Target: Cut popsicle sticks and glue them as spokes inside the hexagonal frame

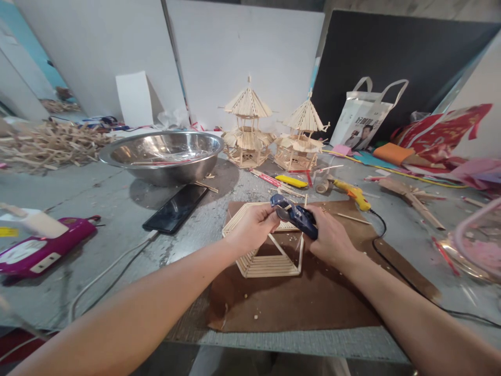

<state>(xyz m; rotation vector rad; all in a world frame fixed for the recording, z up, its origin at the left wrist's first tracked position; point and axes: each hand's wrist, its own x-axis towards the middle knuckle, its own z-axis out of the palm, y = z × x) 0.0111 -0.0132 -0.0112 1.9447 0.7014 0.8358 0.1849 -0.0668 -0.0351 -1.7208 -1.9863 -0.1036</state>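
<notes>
Dark blue hand shears (295,215) are gripped in my right hand (331,235), their jaws pointing left toward my other hand. My left hand (252,224) is closed in a pinch at the jaws, on what looks like a thin wooden stick, mostly hidden by the fingers. Under both hands lies a flat hexagonal frame of pale sticks (270,265), with rows of sticks along its sides and open gaps in the middle. It rests on a brown cloth (297,308) scattered with small wood chips.
Two stick pagoda models (248,125) (301,136) stand behind. A steel basin (168,156) and a phone (176,209) are left, near a purple power strip (50,245). A yellow glue gun (352,193) with a black cord lies right, by a yellow utility knife (291,181).
</notes>
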